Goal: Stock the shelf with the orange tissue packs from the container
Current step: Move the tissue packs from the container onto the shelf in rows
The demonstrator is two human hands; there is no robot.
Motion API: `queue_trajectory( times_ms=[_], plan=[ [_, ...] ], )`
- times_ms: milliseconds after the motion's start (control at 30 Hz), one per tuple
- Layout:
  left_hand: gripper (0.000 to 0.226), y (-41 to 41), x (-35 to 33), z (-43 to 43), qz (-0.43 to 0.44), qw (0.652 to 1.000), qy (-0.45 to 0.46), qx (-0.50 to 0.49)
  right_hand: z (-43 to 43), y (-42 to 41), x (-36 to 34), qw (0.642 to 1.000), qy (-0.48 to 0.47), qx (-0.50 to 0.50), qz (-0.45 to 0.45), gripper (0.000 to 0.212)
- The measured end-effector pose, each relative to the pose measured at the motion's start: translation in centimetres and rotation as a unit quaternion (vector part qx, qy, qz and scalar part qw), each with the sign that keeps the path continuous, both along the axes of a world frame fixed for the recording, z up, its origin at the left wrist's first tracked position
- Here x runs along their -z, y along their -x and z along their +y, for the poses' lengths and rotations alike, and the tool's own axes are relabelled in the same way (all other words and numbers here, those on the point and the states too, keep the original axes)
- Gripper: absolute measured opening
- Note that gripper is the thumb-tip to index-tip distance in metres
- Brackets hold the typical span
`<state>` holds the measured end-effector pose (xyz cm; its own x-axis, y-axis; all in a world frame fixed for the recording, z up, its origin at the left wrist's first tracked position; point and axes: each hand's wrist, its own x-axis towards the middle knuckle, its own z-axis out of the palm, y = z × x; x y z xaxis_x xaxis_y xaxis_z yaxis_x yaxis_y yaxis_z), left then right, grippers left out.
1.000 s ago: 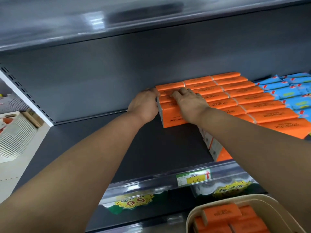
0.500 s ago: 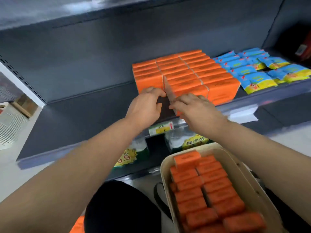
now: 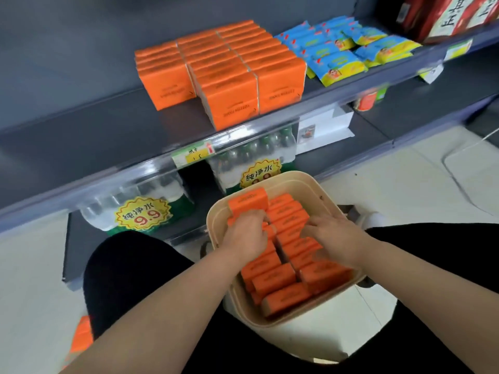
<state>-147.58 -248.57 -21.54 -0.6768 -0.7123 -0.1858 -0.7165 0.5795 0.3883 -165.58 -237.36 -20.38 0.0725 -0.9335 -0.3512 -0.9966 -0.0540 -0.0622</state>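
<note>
1. Left hand in bin, fingers curled round packs of left row, just near a raised pack.
2. Right hand on right row, fingers bent toward gap between rows; can't tell if it grips.
3. Bin on floor between person's legs, near side of shelf; packs fill it in two rows.
4. Shelved packs in three rows mid shelf; blue packs just right.
5. Water bottles on lower shelf.
</note>
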Motion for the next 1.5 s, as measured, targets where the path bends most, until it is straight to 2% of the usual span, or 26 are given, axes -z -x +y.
queue_trajectory(
  times_ms=[167, 267, 367, 433, 567, 800, 1033, 1267, 1367, 1500],
  plan=[
    [0.03, 1.1, 1.5, 0.7, -0.006, 1.0, -0.015, -0.001, 1.8, 0.2, 2.1, 0.994, -0.101, -0.011, 0.033, 0.065],
    [0.029, 1.4, 1.6, 0.4, 0.005, 1.0, -0.005, -0.007, 2.4, 0.3, 3.3, 0.993, -0.117, -0.001, 0.034, 0.056],
    [0.028, 1.1, 2.0, -0.2, 0.005, 1.0, -0.013, -0.024, 2.7, 0.3, 4.1, 0.994, -0.104, 0.004, 0.03, 0.038],
    [0.028, 0.7, 2.3, -0.5, -0.005, 0.999, -0.017, -0.035, 2.4, 0.3, 4.1, 0.995, -0.094, 0.0, 0.015, 0.034],
    [0.028, 0.1, 2.4, -1.9, -0.039, 0.998, -0.007, -0.05, 0.3, 0.7, 1.9, 0.999, -0.04, -0.004, -0.016, 0.035],
    [0.036, 1.5, 2.3, -5.8, -0.098, 0.989, 0.074, -0.089, -3.5, 2.1, -0.6, 0.998, 0.061, -0.018, 0.012, 0.035],
    [0.046, 3.4, 3.5, -7.9, -0.167, 0.982, 0.079, -0.038, -5.2, 1.4, 1.0, 0.998, 0.06, 0.022, -0.018, 0.033],
    [0.035, 3.8, 5.0, -8.0, -0.21, 0.967, 0.137, -0.037, -5.3, 1.5, 2.3, 0.999, 0.033, 0.027, -0.027, 0.035],
    [0.035, 3.5, 4.2, -7.8, -0.196, 0.972, 0.114, -0.054, -5.6, 1.6, 2.0, 0.999, 0.035, 0.026, -0.016, 0.035],
    [0.036, 2.0, 2.1, -6.9, -0.131, 0.984, 0.079, -0.09, -6.0, 1.1, 0.7, 0.998, 0.056, 0.026, -0.012, 0.035]
  ],
)
